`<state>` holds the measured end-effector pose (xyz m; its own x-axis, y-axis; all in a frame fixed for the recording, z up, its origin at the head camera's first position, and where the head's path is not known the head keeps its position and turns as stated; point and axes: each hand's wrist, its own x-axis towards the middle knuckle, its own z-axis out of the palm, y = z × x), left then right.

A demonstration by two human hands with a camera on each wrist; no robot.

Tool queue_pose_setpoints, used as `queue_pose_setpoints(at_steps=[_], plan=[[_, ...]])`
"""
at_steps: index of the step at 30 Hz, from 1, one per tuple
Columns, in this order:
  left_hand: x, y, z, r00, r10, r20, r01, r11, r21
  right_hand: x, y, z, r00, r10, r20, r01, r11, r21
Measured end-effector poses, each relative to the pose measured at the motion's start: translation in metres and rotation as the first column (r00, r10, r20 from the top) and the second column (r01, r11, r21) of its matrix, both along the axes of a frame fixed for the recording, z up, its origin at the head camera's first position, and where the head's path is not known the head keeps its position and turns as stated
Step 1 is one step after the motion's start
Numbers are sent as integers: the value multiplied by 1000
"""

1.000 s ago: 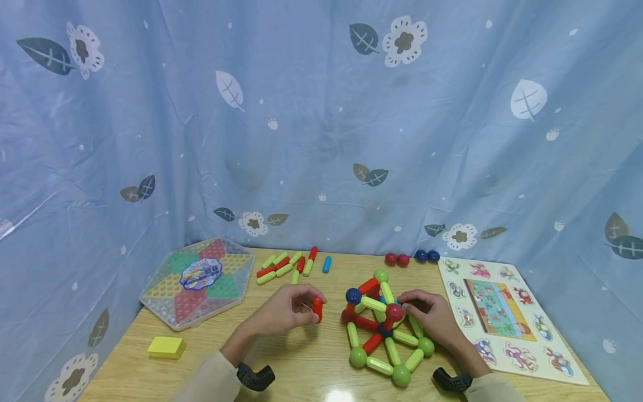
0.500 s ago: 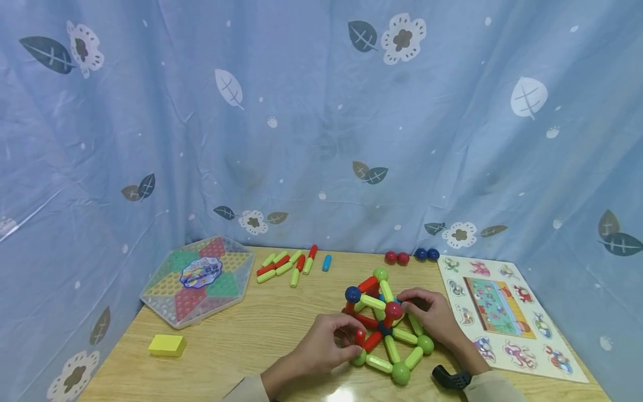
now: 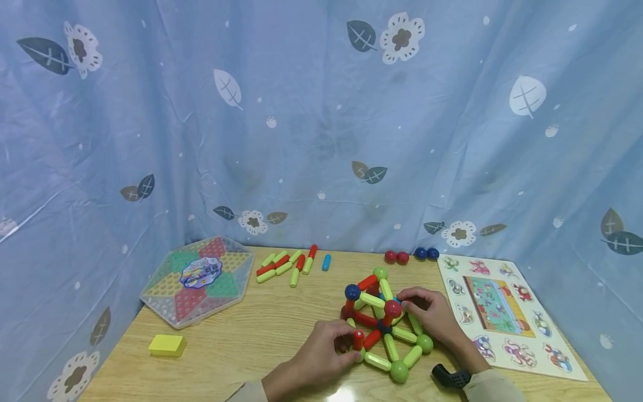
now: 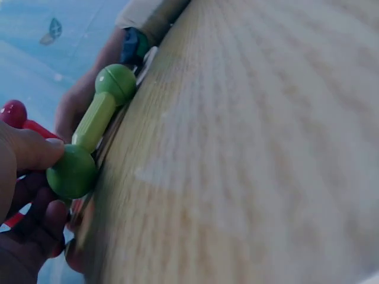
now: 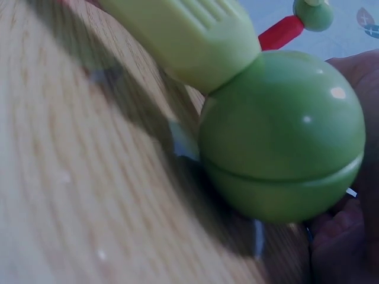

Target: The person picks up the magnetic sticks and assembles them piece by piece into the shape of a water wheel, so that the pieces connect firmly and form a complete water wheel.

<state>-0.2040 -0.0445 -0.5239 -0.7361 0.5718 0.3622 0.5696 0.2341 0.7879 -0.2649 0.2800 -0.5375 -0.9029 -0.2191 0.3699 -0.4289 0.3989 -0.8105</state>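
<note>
A stick-and-ball structure (image 3: 384,326) of red and light green rods with green, blue and red balls stands on the wooden table (image 3: 261,340). My left hand (image 3: 329,349) pinches a short red rod (image 3: 358,339) upright at the structure's front-left green ball (image 4: 72,171). My right hand (image 3: 427,315) grips the structure's right side near a red ball (image 3: 393,309). In the right wrist view a green ball (image 5: 281,136) fills the frame beside a light green rod (image 5: 189,35).
Loose red, green and blue rods (image 3: 288,262) lie at the back. Two red balls (image 3: 397,257) and two blue balls (image 3: 427,254) sit near the curtain. A hexagonal game board (image 3: 198,279) and a yellow block (image 3: 167,345) are at the left, a puzzle board (image 3: 502,312) at the right.
My left hand carried the red rod from the table's middle rightward to the structure's front-left corner and now holds it upright there. The right hand stayed put.
</note>
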Motion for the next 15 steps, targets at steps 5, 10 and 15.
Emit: queue_pose_setpoints(at_steps=[5,10,15], plan=[[-1,-1,-1,1000,17,25,-17,1000,9,1,1,0,1000,9,-6,-10,1000,-10],[-5,-6,-2,993,51,108,-53,998,18,1,1,0,1000,-7,-12,7,1000,-16],[-14,-17,-2,982,120,144,-122,992,10,4,-2,3,999,-48,11,48,999,-11]])
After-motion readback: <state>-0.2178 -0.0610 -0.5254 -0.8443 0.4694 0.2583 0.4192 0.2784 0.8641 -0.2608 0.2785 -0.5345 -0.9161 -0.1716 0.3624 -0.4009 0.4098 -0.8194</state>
